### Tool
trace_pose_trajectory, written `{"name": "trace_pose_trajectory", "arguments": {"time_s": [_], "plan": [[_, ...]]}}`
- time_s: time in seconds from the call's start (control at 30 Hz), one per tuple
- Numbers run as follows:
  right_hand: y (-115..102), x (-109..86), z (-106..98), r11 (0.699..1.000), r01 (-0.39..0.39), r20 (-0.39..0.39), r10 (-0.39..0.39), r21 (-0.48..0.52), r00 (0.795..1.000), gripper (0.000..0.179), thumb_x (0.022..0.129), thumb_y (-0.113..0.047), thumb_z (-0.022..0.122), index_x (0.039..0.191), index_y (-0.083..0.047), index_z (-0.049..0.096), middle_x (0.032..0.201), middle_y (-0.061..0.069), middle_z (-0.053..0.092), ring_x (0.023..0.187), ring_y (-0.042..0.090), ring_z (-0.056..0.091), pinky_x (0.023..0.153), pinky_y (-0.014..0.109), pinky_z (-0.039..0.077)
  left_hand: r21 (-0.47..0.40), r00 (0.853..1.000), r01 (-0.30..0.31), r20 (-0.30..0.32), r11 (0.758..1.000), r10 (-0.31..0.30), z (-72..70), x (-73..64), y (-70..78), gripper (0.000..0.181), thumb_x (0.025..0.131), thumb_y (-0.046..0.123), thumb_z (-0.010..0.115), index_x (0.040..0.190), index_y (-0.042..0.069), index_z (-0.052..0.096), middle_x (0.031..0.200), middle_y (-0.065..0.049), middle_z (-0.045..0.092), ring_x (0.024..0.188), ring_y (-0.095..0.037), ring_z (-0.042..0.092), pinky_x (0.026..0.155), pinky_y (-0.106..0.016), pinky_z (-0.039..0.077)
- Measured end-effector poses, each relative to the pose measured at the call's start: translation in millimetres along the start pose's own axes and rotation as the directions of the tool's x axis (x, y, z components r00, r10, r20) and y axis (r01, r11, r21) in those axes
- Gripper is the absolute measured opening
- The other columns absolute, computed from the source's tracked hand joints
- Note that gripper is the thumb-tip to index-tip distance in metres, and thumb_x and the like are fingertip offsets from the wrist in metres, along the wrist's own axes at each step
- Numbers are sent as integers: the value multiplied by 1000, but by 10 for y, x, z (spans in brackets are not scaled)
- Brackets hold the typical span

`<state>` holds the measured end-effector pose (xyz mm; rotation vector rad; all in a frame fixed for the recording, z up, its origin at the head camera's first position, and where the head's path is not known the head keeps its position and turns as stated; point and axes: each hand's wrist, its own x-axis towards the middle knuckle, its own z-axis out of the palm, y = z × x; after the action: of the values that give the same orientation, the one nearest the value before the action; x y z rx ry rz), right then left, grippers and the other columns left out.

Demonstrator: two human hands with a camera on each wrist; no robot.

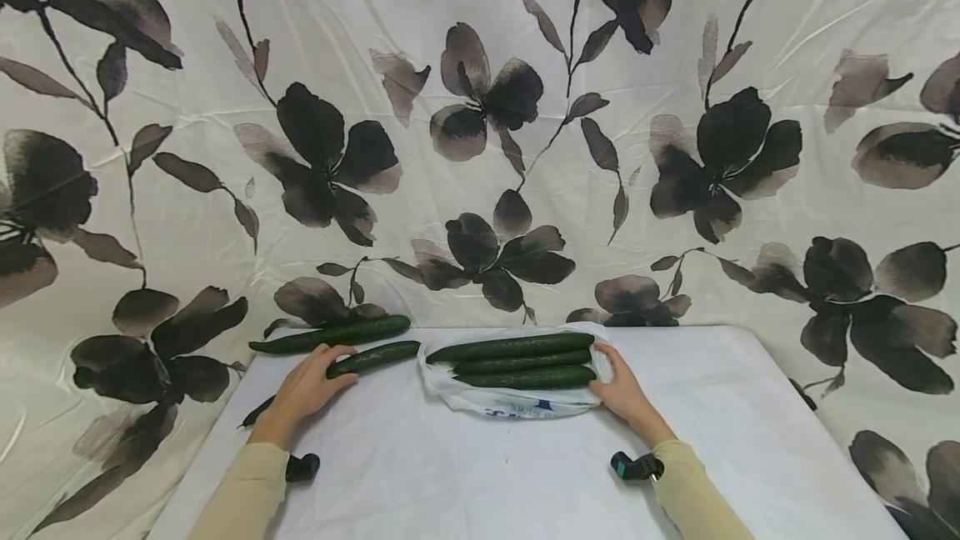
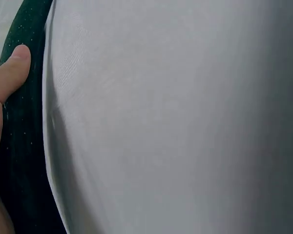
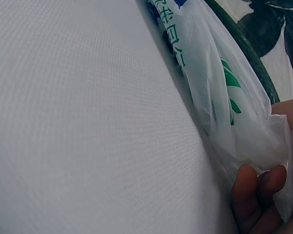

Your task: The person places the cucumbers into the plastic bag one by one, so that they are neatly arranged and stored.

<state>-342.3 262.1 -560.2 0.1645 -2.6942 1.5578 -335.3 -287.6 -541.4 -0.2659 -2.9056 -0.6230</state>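
Observation:
My left hand (image 1: pixel 309 386) holds the near end of a dark green cucumber (image 1: pixel 386 354) on the left of the table. In the left wrist view the thumb (image 2: pixel 17 66) lies along the cucumber's (image 2: pixel 22 131) skin. At the table's back middle lies a white plastic bag (image 1: pixel 480 403), its mouth open around three cucumbers (image 1: pixel 525 361). My right hand (image 1: pixel 621 387) grips the bag's right side. Curled fingers (image 3: pixel 245 192) pinch the thin plastic bag (image 3: pixel 205 68) in the right wrist view, and a cucumber (image 3: pixel 249 48) shows along its edge.
Another cucumber (image 1: pixel 333 333) lies behind the held one at the table's back left edge. One more cucumber (image 1: pixel 257 412) is partly hidden by my left hand. A white cloth covers the table (image 1: pixel 480 482). A flower-patterned curtain (image 1: pixel 480 182) hangs behind.

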Motion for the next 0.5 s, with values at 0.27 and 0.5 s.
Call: {"name": "trace_pose_trajectory", "arguments": {"time_s": [0.27,0.5], "plan": [[-11,2,-7,1000,-7,12,7,5,1000,73,82,0,64,148,-6,33,154,21,26,142,41,17,112,58,15,-10,999,15,-37,1000,-15,-149,-101,86,49,89,38,71,133,23,56,104,-3,50,80,-20,49,66,-40,43],[-11,-15,-2,1000,3,15,-3,3,1000,75,81,1,66,148,-6,33,153,24,26,140,42,22,110,57,21,-48,997,-2,-80,999,-2,-258,-145,217,48,90,35,72,133,24,56,103,0,49,80,-19,46,67,-36,40]]}}
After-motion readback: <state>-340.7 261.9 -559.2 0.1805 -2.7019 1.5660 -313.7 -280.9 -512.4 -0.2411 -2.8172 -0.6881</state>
